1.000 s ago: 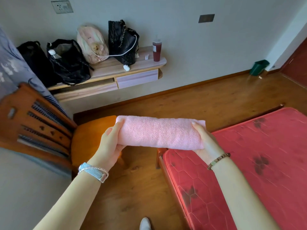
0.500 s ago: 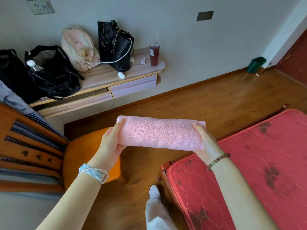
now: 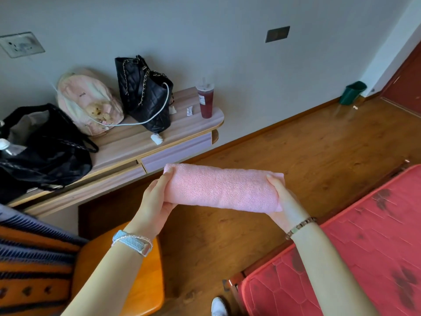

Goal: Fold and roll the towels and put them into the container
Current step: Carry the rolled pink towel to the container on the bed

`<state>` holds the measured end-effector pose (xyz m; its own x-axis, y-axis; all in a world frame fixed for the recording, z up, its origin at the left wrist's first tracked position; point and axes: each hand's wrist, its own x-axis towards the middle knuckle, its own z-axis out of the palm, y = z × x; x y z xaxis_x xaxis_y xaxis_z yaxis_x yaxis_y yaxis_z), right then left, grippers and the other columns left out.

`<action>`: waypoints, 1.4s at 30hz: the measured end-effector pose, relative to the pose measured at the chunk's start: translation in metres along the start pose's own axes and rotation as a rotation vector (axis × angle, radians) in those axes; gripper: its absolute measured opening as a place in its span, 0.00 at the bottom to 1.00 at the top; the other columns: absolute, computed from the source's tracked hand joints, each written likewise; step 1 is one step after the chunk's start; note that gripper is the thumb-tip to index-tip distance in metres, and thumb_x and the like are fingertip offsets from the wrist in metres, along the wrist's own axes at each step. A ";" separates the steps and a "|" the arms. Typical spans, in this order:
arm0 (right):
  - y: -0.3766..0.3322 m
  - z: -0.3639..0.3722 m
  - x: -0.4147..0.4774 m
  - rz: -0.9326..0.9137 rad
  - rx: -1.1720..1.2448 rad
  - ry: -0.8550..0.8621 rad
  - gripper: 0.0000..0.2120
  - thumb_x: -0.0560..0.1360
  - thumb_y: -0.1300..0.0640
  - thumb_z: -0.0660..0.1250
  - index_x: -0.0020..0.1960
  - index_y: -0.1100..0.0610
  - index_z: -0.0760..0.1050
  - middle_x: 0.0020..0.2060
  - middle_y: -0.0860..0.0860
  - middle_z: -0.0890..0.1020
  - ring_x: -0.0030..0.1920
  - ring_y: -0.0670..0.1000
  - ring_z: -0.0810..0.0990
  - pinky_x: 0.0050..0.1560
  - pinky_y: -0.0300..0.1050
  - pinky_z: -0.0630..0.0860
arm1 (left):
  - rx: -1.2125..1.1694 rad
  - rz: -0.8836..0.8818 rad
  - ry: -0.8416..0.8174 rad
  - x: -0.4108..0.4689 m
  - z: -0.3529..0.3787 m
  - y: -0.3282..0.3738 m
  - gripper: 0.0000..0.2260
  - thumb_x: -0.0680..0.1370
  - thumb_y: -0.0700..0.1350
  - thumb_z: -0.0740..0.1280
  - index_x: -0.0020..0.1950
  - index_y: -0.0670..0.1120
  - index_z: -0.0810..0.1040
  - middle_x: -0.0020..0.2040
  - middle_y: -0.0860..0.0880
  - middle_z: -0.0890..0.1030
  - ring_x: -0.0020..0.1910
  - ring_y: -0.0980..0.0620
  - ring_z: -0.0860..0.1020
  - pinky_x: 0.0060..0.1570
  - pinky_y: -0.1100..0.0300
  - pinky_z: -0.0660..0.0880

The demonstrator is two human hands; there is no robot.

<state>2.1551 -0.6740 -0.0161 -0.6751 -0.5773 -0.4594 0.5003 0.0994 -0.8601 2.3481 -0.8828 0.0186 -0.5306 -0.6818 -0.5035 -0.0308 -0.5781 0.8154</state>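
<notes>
A rolled pink towel [image 3: 224, 187] hangs level in the air over the wooden floor, held at both ends. My left hand [image 3: 155, 200] grips its left end, thumb on top and fingers curled underneath. My right hand [image 3: 286, 205] grips the right end the same way, mostly hidden under the roll. No container for towels is in view.
A wall shelf [image 3: 148, 144] at the upper left carries black bags [image 3: 43, 147], a pink backpack [image 3: 88, 101] and a drink cup [image 3: 205, 99]. An orange wooden chair [image 3: 141, 277] stands at the lower left. A red mattress [image 3: 364, 247] fills the lower right. A green bin [image 3: 352, 92] sits by the far wall.
The view has swung left and forward: the shelf with the bags is nearer and the chair has dropped toward the lower left. Both hands hold the towel roll as before.
</notes>
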 end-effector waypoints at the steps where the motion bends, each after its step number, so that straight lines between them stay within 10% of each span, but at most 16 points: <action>1: -0.003 0.000 0.005 0.009 -0.030 0.013 0.22 0.78 0.43 0.65 0.66 0.54 0.74 0.63 0.55 0.80 0.53 0.51 0.81 0.56 0.50 0.78 | -0.008 -0.011 0.013 0.010 0.006 0.005 0.18 0.79 0.51 0.68 0.64 0.45 0.72 0.60 0.46 0.78 0.60 0.49 0.78 0.54 0.56 0.77; 14: -0.046 -0.020 0.084 0.024 0.090 0.198 0.17 0.77 0.43 0.64 0.61 0.51 0.76 0.57 0.53 0.82 0.57 0.53 0.81 0.51 0.48 0.78 | 0.072 -0.113 -0.198 0.133 0.081 0.034 0.17 0.77 0.52 0.69 0.63 0.48 0.75 0.61 0.44 0.80 0.61 0.47 0.79 0.66 0.50 0.74; 19: -0.064 -0.025 0.118 -0.039 0.124 0.325 0.19 0.77 0.40 0.63 0.62 0.49 0.75 0.57 0.51 0.82 0.55 0.50 0.82 0.46 0.43 0.80 | 0.057 -0.188 -0.291 0.195 0.128 0.055 0.19 0.76 0.49 0.71 0.65 0.45 0.76 0.61 0.44 0.81 0.60 0.47 0.80 0.55 0.52 0.78; 23: -0.074 -0.025 0.146 -0.100 0.235 0.459 0.19 0.78 0.42 0.62 0.64 0.51 0.77 0.59 0.55 0.83 0.57 0.55 0.83 0.60 0.55 0.79 | 0.106 -0.215 -0.434 0.242 0.166 0.075 0.16 0.77 0.50 0.70 0.62 0.45 0.79 0.56 0.45 0.85 0.59 0.48 0.82 0.52 0.52 0.80; 28: -0.093 -0.020 0.174 -0.143 0.359 0.550 0.19 0.78 0.45 0.65 0.65 0.54 0.77 0.55 0.54 0.85 0.55 0.53 0.84 0.47 0.48 0.81 | 0.193 -0.230 -0.456 0.297 0.210 0.093 0.14 0.80 0.49 0.66 0.64 0.45 0.77 0.56 0.44 0.85 0.54 0.51 0.83 0.38 0.60 0.82; 36: -0.099 -0.038 0.186 -0.166 0.460 0.714 0.21 0.76 0.44 0.66 0.65 0.54 0.77 0.58 0.54 0.84 0.60 0.54 0.81 0.63 0.55 0.76 | 0.300 -0.309 -0.612 0.341 0.272 0.086 0.20 0.80 0.49 0.66 0.69 0.42 0.73 0.64 0.40 0.80 0.60 0.46 0.80 0.50 0.54 0.83; 42: -0.114 -0.069 0.182 -0.194 0.520 0.822 0.18 0.77 0.45 0.66 0.61 0.56 0.79 0.53 0.53 0.86 0.53 0.50 0.85 0.47 0.45 0.80 | 0.313 -0.368 -0.779 0.350 0.327 0.064 0.09 0.82 0.45 0.62 0.59 0.42 0.76 0.56 0.42 0.79 0.49 0.48 0.82 0.44 0.56 0.83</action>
<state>1.9371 -0.7347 -0.0168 -0.8383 0.2154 -0.5008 0.3840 -0.4189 -0.8229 1.8836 -1.0117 -0.0117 -0.8597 0.0816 -0.5042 -0.4786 -0.4737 0.7393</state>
